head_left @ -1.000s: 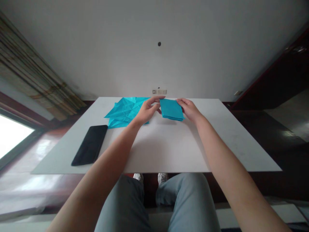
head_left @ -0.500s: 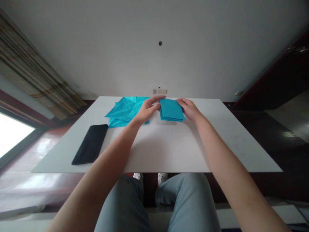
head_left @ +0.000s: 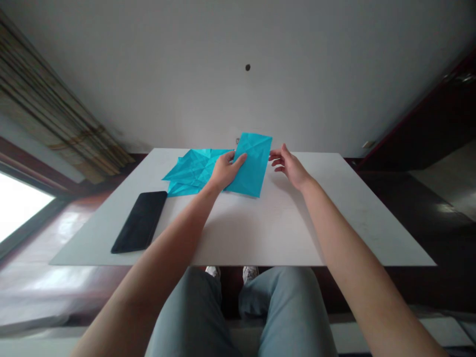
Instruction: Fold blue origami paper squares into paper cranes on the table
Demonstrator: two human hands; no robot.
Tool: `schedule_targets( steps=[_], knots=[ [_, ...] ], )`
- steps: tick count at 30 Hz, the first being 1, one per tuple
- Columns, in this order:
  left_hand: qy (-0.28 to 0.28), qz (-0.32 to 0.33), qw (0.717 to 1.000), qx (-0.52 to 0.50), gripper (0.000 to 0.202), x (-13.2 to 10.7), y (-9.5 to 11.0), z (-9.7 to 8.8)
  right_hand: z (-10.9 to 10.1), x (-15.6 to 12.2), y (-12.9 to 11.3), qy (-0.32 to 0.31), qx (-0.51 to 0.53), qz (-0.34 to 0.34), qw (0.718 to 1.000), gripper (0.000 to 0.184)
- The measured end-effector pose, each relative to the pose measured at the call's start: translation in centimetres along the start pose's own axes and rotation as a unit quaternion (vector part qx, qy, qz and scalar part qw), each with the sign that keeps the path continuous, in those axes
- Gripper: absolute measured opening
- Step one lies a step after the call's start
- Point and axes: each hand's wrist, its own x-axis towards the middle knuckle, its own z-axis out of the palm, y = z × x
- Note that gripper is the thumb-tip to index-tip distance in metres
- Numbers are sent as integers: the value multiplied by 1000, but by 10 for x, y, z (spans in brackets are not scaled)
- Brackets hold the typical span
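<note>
One folded paper [head_left: 254, 171] has opened taller in the left grip [head_left: 224, 171].

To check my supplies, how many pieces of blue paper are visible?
At least 2: a held piece in the left hand, a creased piece on the table, further left. More may be hidden beneath.

There is one desk [head_left: 293, 233] and one phone [head_left: 141, 220]. There is one left grip [head_left: 226, 171], one right grip [head_left: 290, 169], two shoes [head_left: 250, 272] and one held paper [head_left: 253, 171]. The sheets in the blue heap [head_left: 189, 173] are hard to count.
</note>
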Motion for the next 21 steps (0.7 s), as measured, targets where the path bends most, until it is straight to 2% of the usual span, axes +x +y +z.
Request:
schedule_targets(
  steps=[3, 5, 7, 8, 10, 13, 14, 16, 21],
  knots=[
    [89, 36, 995, -4, 32, 1, 5, -2, -3, 3, 2, 33, -34, -17, 999, 86],
    [161, 91, 982, 22, 21, -1, 13, -4, -6, 6, 5, 73, -49, -32, 996, 85],
    [176, 164, 967, 82, 11, -5, 21, -6, -10, 11, 7, 121, -51, -48, 990, 86],
    [146, 195, 963, 117, 12, -8, 23, -6, -12, 13, 8, 144, -48, -56, 987, 86],
    [31, 223, 956, 190, 22, -12, 22, -2, -17, 17, 10, 186, -43, -71, 979, 86],
    [-167, 193, 930, 266, 26, -17, 9, 7, -23, 19, 11, 218, -58, -89, 970, 86],
    [-206, 182, 922, 272, 24, -18, 4, 10, -25, 20, 11, 223, -65, -91, 968, 86],
    [-233, 174, 917, 273, 21, -19, -4, 15, -26, 20, 12, 225, -74, -91, 967, 84],
    [-215, 180, 916, 285, 31, -20, -6, 19, -22, 18, 12, 189, -83, -101, 973, 69]
  ],
)
